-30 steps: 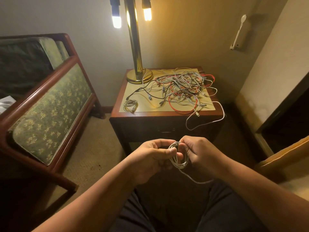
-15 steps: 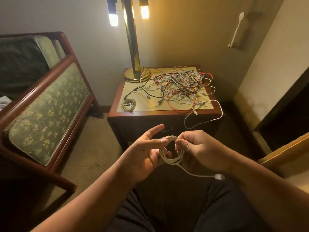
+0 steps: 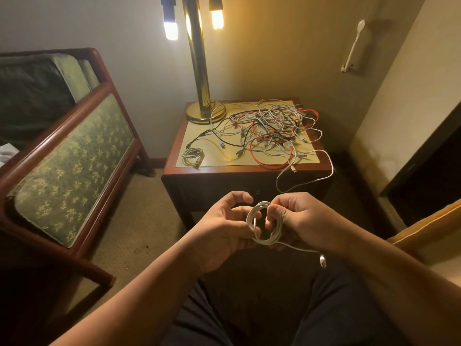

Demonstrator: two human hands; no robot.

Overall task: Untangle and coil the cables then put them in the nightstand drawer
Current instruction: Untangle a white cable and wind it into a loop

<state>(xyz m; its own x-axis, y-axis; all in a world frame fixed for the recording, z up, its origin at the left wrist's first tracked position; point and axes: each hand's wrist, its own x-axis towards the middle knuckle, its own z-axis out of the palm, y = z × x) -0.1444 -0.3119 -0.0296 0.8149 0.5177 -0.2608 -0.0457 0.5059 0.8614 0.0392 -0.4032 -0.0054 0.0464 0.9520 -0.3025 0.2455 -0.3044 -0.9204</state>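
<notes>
A white cable point(image 3: 264, 222) wound into a small coil hangs between my hands, in front of the nightstand point(image 3: 219, 178). My left hand point(image 3: 224, 228) holds the coil's left side with its lower fingers, index finger and thumb curled above it. My right hand point(image 3: 299, 221) pinches the coil's top and right side. The cable's loose tail runs right and down to a plug point(image 3: 322, 261). A tangled heap of white, red and black cables point(image 3: 269, 131) covers the nightstand top. One small coiled cable point(image 3: 192, 156) lies at its front left corner. The drawer front is dark and hard to make out.
A brass floor-lamp base point(image 3: 205, 112) stands on the nightstand's back left. A white cable loop point(image 3: 311, 176) droops over the front right edge. A green upholstered wooden bench point(image 3: 67, 156) is to the left, a yellow-edged cushion point(image 3: 429, 221) to the right. My dark-trousered legs fill the bottom.
The loose tail has grown shorter as loops were added, and its plug now dangles below my right wrist. My left index finger, stretched out half a second ago, has curled again.
</notes>
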